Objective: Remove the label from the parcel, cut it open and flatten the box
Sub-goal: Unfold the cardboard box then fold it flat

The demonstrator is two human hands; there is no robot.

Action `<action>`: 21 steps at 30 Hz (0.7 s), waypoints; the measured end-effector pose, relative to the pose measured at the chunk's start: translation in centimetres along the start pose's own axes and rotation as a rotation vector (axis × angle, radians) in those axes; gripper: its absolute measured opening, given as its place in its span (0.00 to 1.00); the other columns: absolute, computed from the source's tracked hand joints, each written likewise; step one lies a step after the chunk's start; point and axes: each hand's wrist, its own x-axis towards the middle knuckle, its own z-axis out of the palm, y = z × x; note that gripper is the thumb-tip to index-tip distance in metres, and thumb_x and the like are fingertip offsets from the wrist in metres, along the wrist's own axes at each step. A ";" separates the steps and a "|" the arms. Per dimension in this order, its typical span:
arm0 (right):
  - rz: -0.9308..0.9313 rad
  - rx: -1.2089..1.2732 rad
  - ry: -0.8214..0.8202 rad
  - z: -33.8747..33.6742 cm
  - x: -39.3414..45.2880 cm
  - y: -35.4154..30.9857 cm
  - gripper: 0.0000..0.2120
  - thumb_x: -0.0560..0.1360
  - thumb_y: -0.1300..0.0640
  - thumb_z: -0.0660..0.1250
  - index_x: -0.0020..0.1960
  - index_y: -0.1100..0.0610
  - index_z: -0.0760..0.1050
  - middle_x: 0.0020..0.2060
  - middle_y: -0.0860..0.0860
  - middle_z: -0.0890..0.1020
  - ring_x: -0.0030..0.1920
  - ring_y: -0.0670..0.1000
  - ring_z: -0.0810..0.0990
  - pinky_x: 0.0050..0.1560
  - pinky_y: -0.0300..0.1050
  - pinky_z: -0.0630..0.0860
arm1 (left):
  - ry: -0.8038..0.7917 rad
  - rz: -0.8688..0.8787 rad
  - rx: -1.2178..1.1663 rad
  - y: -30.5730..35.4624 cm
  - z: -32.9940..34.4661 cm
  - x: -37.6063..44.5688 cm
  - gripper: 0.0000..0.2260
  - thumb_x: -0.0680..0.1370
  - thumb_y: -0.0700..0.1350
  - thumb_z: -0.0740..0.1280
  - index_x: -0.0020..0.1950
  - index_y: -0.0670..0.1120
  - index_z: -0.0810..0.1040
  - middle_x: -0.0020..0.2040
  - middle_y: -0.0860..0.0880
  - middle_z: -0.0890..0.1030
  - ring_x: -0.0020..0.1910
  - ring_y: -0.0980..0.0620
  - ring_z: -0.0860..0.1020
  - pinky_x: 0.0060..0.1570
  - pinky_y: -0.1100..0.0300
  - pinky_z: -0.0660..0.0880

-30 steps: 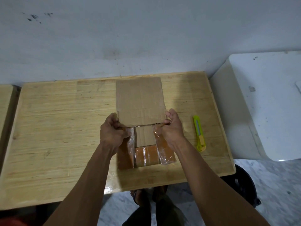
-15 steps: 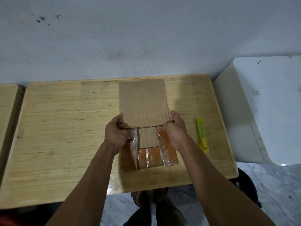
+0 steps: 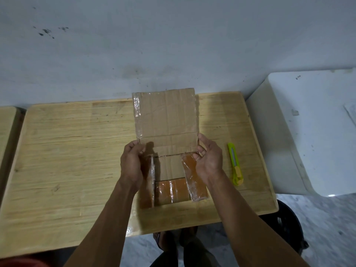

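Observation:
The brown cardboard box (image 3: 167,120) is opened out on the wooden table (image 3: 69,157), its large panel tilted up toward the wall. Clear tape shines along the panel's left and right edges and on the narrow side flaps. My left hand (image 3: 133,162) grips the box's left edge at the fold, fingers curled round it. My right hand (image 3: 209,158) grips the right edge at the same fold. Between my wrists lie two taped side flaps and an orange-brown near flap (image 3: 171,191). No label is visible on the box.
A yellow-green utility knife (image 3: 235,163) lies on the table just right of my right hand. A white appliance (image 3: 308,132) stands beside the table's right edge. A second wooden table (image 3: 7,132) adjoins on the left. The wall is close behind.
The large panel has been raised from lying flat to tilting up toward the wall. Both hands keep their grip at the fold and have lifted slightly.

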 end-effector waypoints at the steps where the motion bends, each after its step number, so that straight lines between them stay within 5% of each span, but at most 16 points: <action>1: -0.021 0.016 -0.013 0.0 -0.3 0.0 0.12 0.78 0.57 0.61 0.56 0.55 0.81 0.51 0.47 0.83 0.52 0.48 0.77 0.47 0.44 0.70 | -0.022 0.021 -0.022 0.1 0.3 -0.4 0.09 0.76 0.47 0.68 0.52 0.43 0.79 0.40 0.48 0.82 0.43 0.48 0.81 0.45 0.54 0.80; 3: -0.067 0.024 -0.050 0.0 -0.5 0.1 0.09 0.78 0.55 0.62 0.52 0.52 0.81 0.43 0.43 0.84 0.46 0.45 0.78 0.47 0.44 0.69 | -0.043 0.075 -0.063 -0.3 0.5 -0.8 0.13 0.80 0.54 0.63 0.45 0.46 0.80 0.37 0.50 0.80 0.41 0.49 0.80 0.42 0.58 0.79; 6: -0.096 0.039 -0.036 0.3 -0.7 0.3 0.16 0.77 0.47 0.62 0.59 0.54 0.80 0.52 0.46 0.82 0.52 0.48 0.76 0.51 0.44 0.69 | 0.011 0.102 -0.070 -0.3 0.5 -1.0 0.18 0.80 0.61 0.61 0.56 0.50 0.81 0.43 0.48 0.81 0.49 0.46 0.79 0.51 0.51 0.76; 9: -0.087 0.065 -0.009 0.3 -0.4 0.6 0.19 0.81 0.46 0.56 0.61 0.55 0.78 0.54 0.46 0.79 0.54 0.50 0.72 0.54 0.45 0.68 | 0.058 0.117 -0.062 -0.2 0.9 -1.3 0.23 0.81 0.65 0.54 0.55 0.52 0.81 0.45 0.47 0.82 0.49 0.47 0.79 0.53 0.51 0.76; 15: -0.069 0.124 -0.050 -0.1 0.1 0.3 0.18 0.82 0.45 0.54 0.46 0.54 0.76 0.30 0.43 0.78 0.37 0.46 0.72 0.48 0.42 0.69 | 0.099 0.095 -0.136 0.2 0.6 -1.7 0.27 0.79 0.69 0.51 0.49 0.49 0.77 0.40 0.49 0.78 0.40 0.52 0.76 0.46 0.57 0.73; 21: -0.029 0.074 -0.122 -1.4 0.6 -0.2 0.25 0.82 0.44 0.54 0.35 0.55 0.78 0.32 0.50 0.81 0.36 0.50 0.79 0.45 0.48 0.73 | -0.060 0.008 -0.239 0.5 -0.7 -2.2 0.31 0.75 0.71 0.56 0.42 0.43 0.79 0.45 0.42 0.81 0.46 0.42 0.81 0.52 0.48 0.77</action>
